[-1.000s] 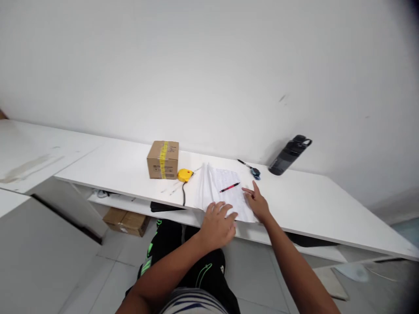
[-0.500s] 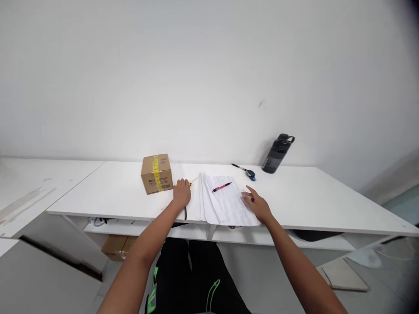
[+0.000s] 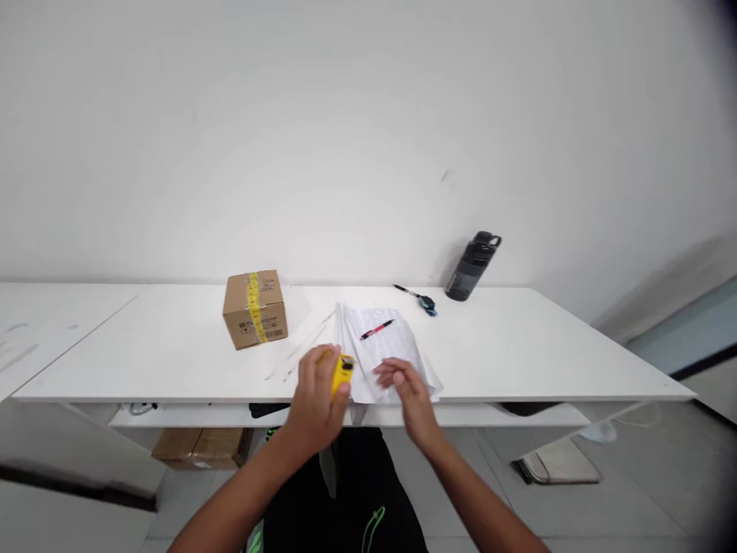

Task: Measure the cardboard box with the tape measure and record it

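Inside the left hand (image 3: 314,403), a tape measure (image 3: 342,375) shows; fingers (image 3: 309,370) hide part.

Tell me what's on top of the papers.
A red-and-black pen lies on the papers. The right hand and the tape measure in the left hand block parts of them from view; anything covered there can't be seen.

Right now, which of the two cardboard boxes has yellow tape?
The cardboard box on the white table: yellow tape crosses its top and front. The box under the table shows none.
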The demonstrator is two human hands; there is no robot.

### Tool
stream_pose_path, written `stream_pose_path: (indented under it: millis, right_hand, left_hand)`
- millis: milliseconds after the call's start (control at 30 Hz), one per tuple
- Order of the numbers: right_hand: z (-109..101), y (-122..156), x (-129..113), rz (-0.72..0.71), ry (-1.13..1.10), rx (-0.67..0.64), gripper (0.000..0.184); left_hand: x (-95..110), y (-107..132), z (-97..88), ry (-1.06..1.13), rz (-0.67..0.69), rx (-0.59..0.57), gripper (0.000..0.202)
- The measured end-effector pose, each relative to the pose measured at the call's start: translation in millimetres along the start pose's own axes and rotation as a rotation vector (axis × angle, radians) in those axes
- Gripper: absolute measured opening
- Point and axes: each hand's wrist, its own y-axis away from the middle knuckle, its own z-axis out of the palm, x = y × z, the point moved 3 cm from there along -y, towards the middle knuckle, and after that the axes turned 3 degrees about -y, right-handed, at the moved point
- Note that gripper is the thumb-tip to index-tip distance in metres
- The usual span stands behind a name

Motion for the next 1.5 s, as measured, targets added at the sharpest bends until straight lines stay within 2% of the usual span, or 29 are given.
stream_pose_path:
  millis: [33,67,100,200,300,400,467,533,600,700,800,867,967,1033,1100,1133,1200,1300,1433,1500]
  right_hand:
    - [26,17,2,0.125,-0.193,-0.172,0.058]
    - [48,34,3,0.202,-0.344,-0.289,0.068]
    - [65,47,4,0.246,-0.448,-0.348,0.072]
    - [95,66,9,0.363,-0.603,-0.384,0.073]
    - [107,59,12,0.451,-0.651,-0.388,0.073]
    - [115,35,7,0.396,-0.595,-0.348,0.077]
    - [120,11,-1,0.274,-0.463,-0.243,0.083]
    - [131,-19,-16,0.103,-0.274,-0.126,0.085]
    - [150,-53,-34,-0.064,-0.119,-0.096,0.083]
    - [185,-100,-59,-0.25,-0.081,-0.192,0.077]
    - [214,-131,-69,-0.303,-0.151,-0.326,0.074]
    - [229,-140,-63,-0.273,-0.176,-0.385,0.074]
    - [246,-145,-45,-0.193,-0.162,-0.437,0.071]
    - [252,-147,-33,-0.15,-0.179,-0.46,0.075]
    - [252,-152,-27,-0.127,-0.214,-0.467,0.081]
    - [251,-155,-25,-0.116,-0.222,-0.478,0.08]
    - [244,-165,-26,-0.096,-0.212,-0.521,0.067]
    - [228,-182,-32,-0.083,-0.206,-0.576,0.05]
    - [199,-207,-35,-0.064,-0.223,-0.572,0.053]
    - [189,-218,-30,-0.043,-0.21,-0.553,0.054]
  left_hand:
    - [12,4,-6.4,0.042,0.074,0.048,0.055]
    - [21,8,-11.3,0.056,0.148,0.09,0.057]
    - [27,11,-15.1,0.05,0.213,0.125,0.058]
    - [24,20,-23.6,-0.019,0.272,0.158,0.059]
    - [8,31,-35.5,-0.077,0.221,0.104,0.059]
    - [-9,41,-51.6,-0.043,0.034,0.051,0.051]
    - [-22,39,-61.4,0.154,-0.193,0.031,0.035]
    - [-41,27,-68.7,0.416,-0.443,0.02,0.034]
    - [-65,3,-75.0,0.629,-0.656,0.003,0.045]
    - [-107,-45,-84.7,0.794,-0.757,-0.008,0.056]
    - [-143,-77,-85.6,0.835,-0.761,-0.109,0.058]
    - [-161,-81,-81.1,0.881,-0.805,-0.194,0.058]
    - [-184,-72,-78.8,0.94,-0.89,-0.158,0.057]
    - [-195,-65,-79.6,0.962,-0.941,-0.164,0.057]
    - [-202,-61,-80.4,1.013,-1.012,-0.233,0.06]
    - [-205,-60,-81.1,1.052,-1.042,-0.263,0.061]
    - [-210,-62,-84.6,1.114,-1.06,-0.264,0.056]
    - [-221,-68,-95.0,1.086,-1.041,-0.181,0.047]
    - [-247,-70,-113.0,0.85,-1.131,0.062,0.041]
    - [-253,-70,-115.8,0.652,-1.177,0.073,0.039]
